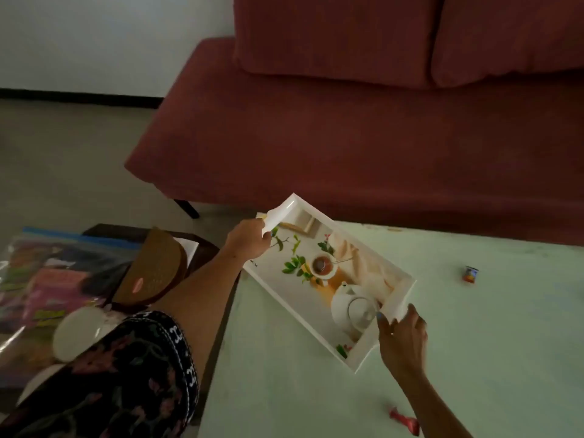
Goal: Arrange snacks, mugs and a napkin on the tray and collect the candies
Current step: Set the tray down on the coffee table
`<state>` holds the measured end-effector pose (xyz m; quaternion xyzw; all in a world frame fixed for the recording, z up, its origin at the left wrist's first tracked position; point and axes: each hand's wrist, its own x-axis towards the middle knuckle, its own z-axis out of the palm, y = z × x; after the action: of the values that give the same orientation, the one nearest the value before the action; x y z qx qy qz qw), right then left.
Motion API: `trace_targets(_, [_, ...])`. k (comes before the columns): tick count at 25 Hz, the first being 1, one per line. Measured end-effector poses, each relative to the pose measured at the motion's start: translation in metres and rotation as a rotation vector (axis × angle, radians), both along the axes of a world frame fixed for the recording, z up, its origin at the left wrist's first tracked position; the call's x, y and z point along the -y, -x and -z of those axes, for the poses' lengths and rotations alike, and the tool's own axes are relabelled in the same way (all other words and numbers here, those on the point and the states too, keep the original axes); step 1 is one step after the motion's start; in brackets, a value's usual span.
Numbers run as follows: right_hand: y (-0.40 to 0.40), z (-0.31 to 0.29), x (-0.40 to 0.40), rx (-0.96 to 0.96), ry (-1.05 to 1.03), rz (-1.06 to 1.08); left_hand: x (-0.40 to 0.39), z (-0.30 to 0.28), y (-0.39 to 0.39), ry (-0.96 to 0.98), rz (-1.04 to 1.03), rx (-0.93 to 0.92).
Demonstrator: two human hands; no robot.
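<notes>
I had the tray (366, 352) gripped at both short ends over the near-left part of the pale table (474, 311), tilted: left hand (248, 240) curled on the far rim, right hand (401, 335) pinching the near rim. It looked light, stiff, glossy, probably slippery, so the rims seemed the right hold. Printed teapot picture inside; no readable writing. Two wrapped candies (470, 274) lay loose on the table, well apart.
</notes>
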<state>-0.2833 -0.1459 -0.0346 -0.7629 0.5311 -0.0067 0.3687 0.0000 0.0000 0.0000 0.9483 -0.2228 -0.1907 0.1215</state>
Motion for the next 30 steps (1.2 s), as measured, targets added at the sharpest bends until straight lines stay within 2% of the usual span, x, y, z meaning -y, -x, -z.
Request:
trace_targets(4, [-0.001, 0.052, 0.004, 0.04, -0.152, 0.304, 0.022, 0.064, -0.034, 0.0, -0.164, -0.021])
trace_targets(9, [0.003, 0.082, 0.013, 0.164, -0.261, 0.396, 0.034, 0.109, -0.072, -0.018, -0.285, -0.075])
trace_targets(12, [0.009, 0.074, 0.024, 0.135, -0.285, 0.38, 0.022, 0.104, -0.074, 0.108, -0.364, -0.031])
trace_targets(16, [0.021, 0.045, 0.06, 0.019, -0.219, 0.258, -0.022, 0.09, -0.036, 0.257, -0.515, -0.264])
trace_targets(19, [0.036, 0.027, 0.085, -0.043, -0.222, 0.154, -0.049, 0.078, 0.015, 0.341, -0.646, -0.327])
trace_targets(24, [0.054, 0.018, 0.093, -0.115, -0.207, 0.054, -0.074, 0.076, 0.078, 0.374, -0.611, -0.328])
trace_targets(30, [0.065, 0.033, 0.09, -0.138, -0.191, 0.017, -0.076, 0.085, 0.097, 0.355, -0.554, -0.267])
